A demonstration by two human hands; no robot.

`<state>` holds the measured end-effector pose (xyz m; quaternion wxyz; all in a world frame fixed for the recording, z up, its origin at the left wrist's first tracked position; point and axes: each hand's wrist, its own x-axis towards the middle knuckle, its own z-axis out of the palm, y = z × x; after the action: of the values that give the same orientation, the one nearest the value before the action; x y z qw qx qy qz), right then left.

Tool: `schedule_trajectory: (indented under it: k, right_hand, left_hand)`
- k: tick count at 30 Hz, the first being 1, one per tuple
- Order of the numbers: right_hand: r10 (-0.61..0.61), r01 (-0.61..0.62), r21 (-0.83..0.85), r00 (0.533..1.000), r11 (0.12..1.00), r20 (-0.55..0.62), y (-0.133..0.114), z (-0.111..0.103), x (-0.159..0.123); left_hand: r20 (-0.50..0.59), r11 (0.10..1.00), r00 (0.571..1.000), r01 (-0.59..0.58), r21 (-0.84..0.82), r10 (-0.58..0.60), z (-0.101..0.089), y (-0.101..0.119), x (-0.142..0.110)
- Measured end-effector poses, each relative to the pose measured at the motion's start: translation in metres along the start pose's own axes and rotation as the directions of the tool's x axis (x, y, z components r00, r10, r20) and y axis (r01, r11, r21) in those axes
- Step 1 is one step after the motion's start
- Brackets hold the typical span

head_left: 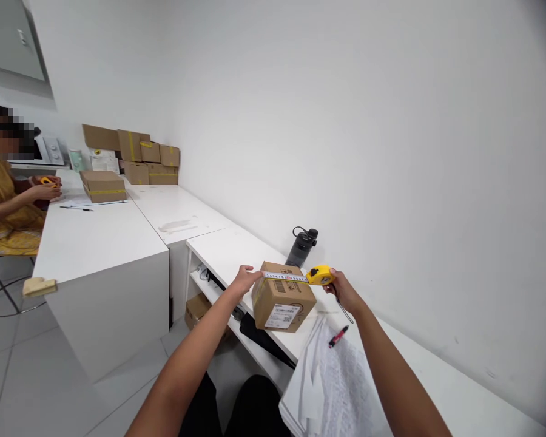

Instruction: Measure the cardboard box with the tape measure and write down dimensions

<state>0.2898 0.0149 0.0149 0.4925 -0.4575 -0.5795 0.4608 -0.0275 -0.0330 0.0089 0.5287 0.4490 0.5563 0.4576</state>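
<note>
A brown cardboard box (261,303) with a white shipping label stands on the white shelf unit in front of me. Across its top runs the pulled-out blade of a yellow tape measure (318,275). My right hand (343,288) grips the tape measure's case at the box's right edge, and a dark wrist strap hangs below it. At the box's left top edge, my left hand (246,281) pinches the free end of the blade. A black water bottle (301,247) stands behind the box, near the wall.
Written papers (341,382) lie right of the box with a red and black pen (338,336) on top. Farther left, another person (9,200) sits at a white table (95,243) with a closed box (104,184). Several cardboard boxes (150,173) are stacked against the wall.
</note>
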Motion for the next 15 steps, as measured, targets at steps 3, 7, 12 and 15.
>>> schedule_trajectory:
  k: [3,7,12,15]
  right_hand:
    - [-0.045,0.046,-0.04,0.998,0.998,0.034,0.0,0.002,0.001]
    - [-0.087,0.093,-0.093,0.994,0.991,0.066,-0.002,0.0,-0.001]
    - [-0.132,0.14,-0.143,0.989,0.98,0.061,-0.007,-0.006,-0.005]
    - [-0.17,0.172,-0.17,0.985,0.97,0.027,-0.01,-0.009,-0.009]
  left_hand:
    - [0.0,1.0,1.0,0.024,-0.004,-0.024,0.009,-0.005,0.003]
    - [0.043,0.996,0.995,0.087,-0.027,-0.086,0.02,-0.012,0.004]
    - [-0.02,0.995,0.996,0.089,-0.042,-0.09,0.027,-0.015,0.011]
    - [-0.041,0.995,0.995,0.084,-0.057,-0.086,0.031,-0.015,0.015]
